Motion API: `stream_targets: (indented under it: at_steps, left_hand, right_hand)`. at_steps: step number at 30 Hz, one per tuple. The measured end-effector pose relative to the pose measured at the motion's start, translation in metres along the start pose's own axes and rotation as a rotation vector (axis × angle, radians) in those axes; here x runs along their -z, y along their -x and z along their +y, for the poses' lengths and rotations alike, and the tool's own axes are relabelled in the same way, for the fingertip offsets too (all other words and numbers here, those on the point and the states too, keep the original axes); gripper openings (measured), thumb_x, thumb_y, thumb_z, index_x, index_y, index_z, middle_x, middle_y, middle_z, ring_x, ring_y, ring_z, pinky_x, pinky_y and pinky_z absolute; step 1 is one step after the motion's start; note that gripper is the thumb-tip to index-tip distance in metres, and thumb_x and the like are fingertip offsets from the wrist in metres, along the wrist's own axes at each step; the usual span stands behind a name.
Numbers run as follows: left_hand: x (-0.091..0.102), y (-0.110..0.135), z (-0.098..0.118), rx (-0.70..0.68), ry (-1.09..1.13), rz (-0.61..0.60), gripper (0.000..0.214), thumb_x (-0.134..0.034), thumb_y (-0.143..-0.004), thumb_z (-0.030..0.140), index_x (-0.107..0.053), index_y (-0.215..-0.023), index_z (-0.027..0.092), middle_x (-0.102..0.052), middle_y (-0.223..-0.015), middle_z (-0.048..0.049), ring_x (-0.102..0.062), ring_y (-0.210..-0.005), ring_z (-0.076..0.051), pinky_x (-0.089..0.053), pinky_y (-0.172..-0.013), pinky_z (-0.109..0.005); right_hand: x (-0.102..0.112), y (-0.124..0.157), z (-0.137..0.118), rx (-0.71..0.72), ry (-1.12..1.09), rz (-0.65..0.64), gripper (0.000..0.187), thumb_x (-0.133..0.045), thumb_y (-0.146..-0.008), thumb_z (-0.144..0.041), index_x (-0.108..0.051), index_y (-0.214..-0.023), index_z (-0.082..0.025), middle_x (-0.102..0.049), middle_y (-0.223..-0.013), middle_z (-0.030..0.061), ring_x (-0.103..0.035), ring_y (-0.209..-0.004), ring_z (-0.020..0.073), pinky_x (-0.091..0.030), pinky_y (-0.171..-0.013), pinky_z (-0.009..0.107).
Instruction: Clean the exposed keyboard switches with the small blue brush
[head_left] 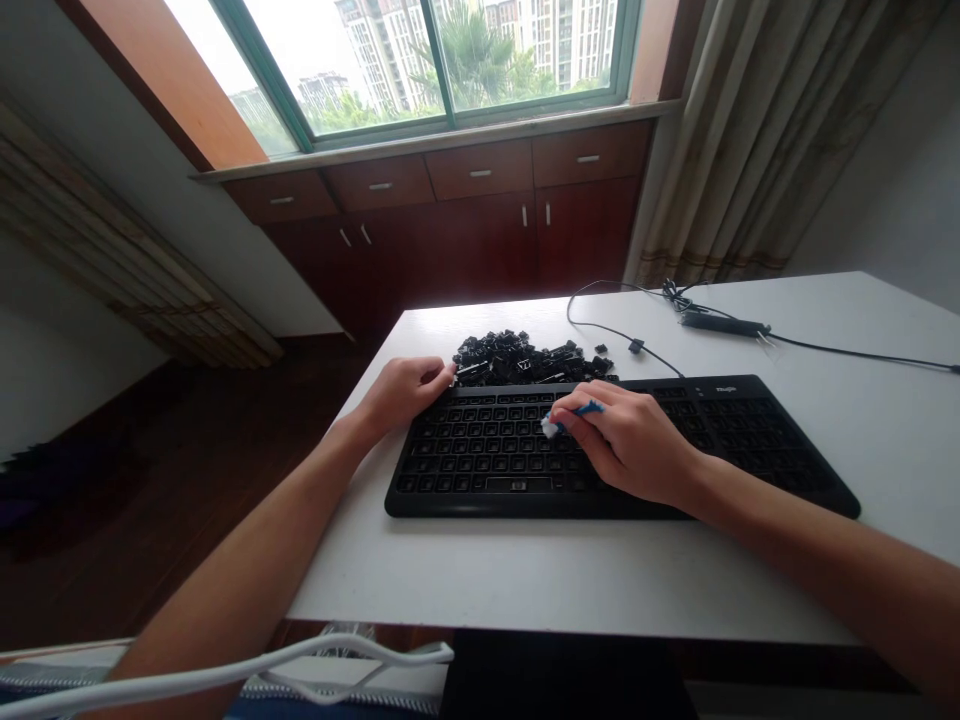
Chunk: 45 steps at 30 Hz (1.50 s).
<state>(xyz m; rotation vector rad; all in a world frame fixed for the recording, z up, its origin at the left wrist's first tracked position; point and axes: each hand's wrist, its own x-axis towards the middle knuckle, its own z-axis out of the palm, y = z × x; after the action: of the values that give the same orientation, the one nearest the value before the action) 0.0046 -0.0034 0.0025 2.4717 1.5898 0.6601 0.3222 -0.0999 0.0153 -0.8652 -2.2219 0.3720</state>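
A long black keyboard (480, 440) lies flat on the white table (525, 570), a heap of loose black keycaps (510, 355) just beyond its far edge. Its face is a grid of small square sockets inside a smooth dark rim, with a pale logo (726, 389) toward the far right. The right hand (637, 440) pinches a blue brush (551, 427), white bristles at the sockets; the left hand (411, 388) curls by the far left corner, though I can't tell whether it grips anything
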Motion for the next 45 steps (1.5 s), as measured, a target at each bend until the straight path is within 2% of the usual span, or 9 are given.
stream_targets:
  at_steps: [4, 7, 10, 13, 17, 22, 29, 33, 45]
  left_hand:
    - [0.0001, 0.0003, 0.0003, 0.010, 0.012, -0.001, 0.044, -0.049, -0.091, 0.043, -0.039, -0.057, 0.017, -0.032, -0.053, 0.0038, -0.028, -0.053, -0.009, -0.023, -0.054, -0.026]
    - [-0.0002, 0.0005, 0.0003, 0.019, 0.018, 0.002, 0.044, -0.050, -0.090, 0.043, -0.038, -0.057, 0.017, -0.032, -0.053, 0.0040, -0.029, -0.053, -0.009, -0.023, -0.054, -0.026]
    - [-0.0010, 0.0004, -0.0005, 0.008, 0.007, 0.006, 0.044, -0.050, -0.091, 0.043, -0.039, -0.057, 0.017, -0.032, -0.053, 0.0040, -0.028, -0.053, -0.009, -0.023, -0.055, -0.026]
    - [-0.0016, 0.0003, -0.0014, 0.000, 0.005, 0.010, 0.044, -0.049, -0.091, 0.043, -0.039, -0.057, 0.017, -0.032, -0.053, 0.0040, -0.028, -0.053, -0.009, -0.023, -0.055, -0.026]
    - [-0.0012, 0.0000, -0.0016, 0.004, -0.006, 0.001, 0.045, -0.049, -0.092, 0.044, -0.039, -0.057, 0.017, -0.032, -0.053, 0.0039, -0.028, -0.053, -0.009, -0.022, -0.055, -0.026]
    - [-0.0006, -0.0005, -0.0008, 0.016, -0.019, -0.014, 0.045, -0.048, -0.092, 0.045, -0.039, -0.058, 0.017, -0.032, -0.053, 0.0039, -0.028, -0.053, -0.008, -0.023, -0.055, -0.026]
    - [-0.0008, 0.0001, -0.0019, 0.005, -0.018, -0.009, 0.046, -0.047, -0.093, 0.046, -0.039, -0.058, 0.016, -0.032, -0.053, 0.0039, -0.028, -0.052, -0.008, -0.022, -0.054, -0.026]
    - [0.0002, 0.0006, -0.0017, 0.008, -0.018, -0.010, 0.046, -0.047, -0.093, 0.045, -0.038, -0.058, 0.016, -0.031, -0.052, 0.0042, -0.027, -0.052, -0.008, -0.021, -0.054, -0.026]
    - [0.0010, 0.0046, -0.0024, -0.009, 0.052, 0.024, 0.044, -0.049, -0.092, 0.039, -0.034, -0.056, 0.017, -0.029, -0.053, 0.0042, -0.025, -0.052, -0.008, -0.018, -0.053, -0.029]
  right_hand:
    - [0.0007, 0.0004, -0.0003, 0.065, -0.003, 0.085, 0.019, -0.048, -0.098, -0.020, -0.062, -0.108, -0.016, -0.068, -0.101, 0.0081, -0.061, -0.089, 0.0176, -0.050, -0.077, 0.033]
    - [0.0022, 0.0004, -0.0012, 0.063, -0.155, -0.022, 0.019, -0.043, -0.100, -0.021, -0.061, -0.103, -0.016, -0.068, -0.095, 0.0066, -0.062, -0.081, 0.0141, -0.051, -0.074, 0.030]
    - [0.0008, 0.0002, -0.0018, 0.064, -0.030, -0.071, 0.019, -0.044, -0.100, -0.022, -0.062, -0.098, -0.015, -0.068, -0.092, 0.0069, -0.061, -0.080, 0.0152, -0.050, -0.072, 0.031]
    - [-0.0009, 0.0004, -0.0026, 0.126, 0.146, -0.003, 0.018, -0.047, -0.098, -0.021, -0.062, -0.104, -0.014, -0.067, -0.098, 0.0091, -0.059, -0.087, 0.0178, -0.050, -0.072, 0.032]
    - [0.0006, 0.0012, -0.0040, 0.161, 0.084, 0.067, 0.018, -0.049, -0.097, -0.019, -0.061, -0.109, -0.014, -0.067, -0.100, 0.0089, -0.060, -0.086, 0.0168, -0.050, -0.072, 0.031]
    - [-0.0002, 0.0013, -0.0041, 0.021, -0.095, -0.044, 0.021, -0.044, -0.100, -0.024, -0.063, -0.096, -0.015, -0.067, -0.085, 0.0044, -0.060, -0.071, 0.0121, -0.050, -0.066, 0.028]
    - [-0.0021, 0.0000, -0.0016, 0.094, 0.120, 0.116, 0.017, -0.052, -0.096, -0.019, -0.063, -0.109, -0.016, -0.068, -0.099, 0.0062, -0.062, -0.087, 0.0155, -0.050, -0.071, 0.029]
    - [-0.0017, -0.0004, -0.0013, 0.097, 0.099, 0.122, 0.016, -0.054, -0.095, -0.017, -0.060, -0.110, -0.016, -0.067, -0.094, 0.0044, -0.061, -0.079, 0.0127, -0.050, -0.066, 0.027]
    - [-0.0062, -0.0002, -0.0061, 0.172, 0.114, 0.124, 0.033, -0.060, -0.089, -0.009, -0.062, -0.120, -0.020, -0.063, -0.108, 0.0069, -0.063, -0.090, 0.0138, -0.053, -0.075, 0.028]
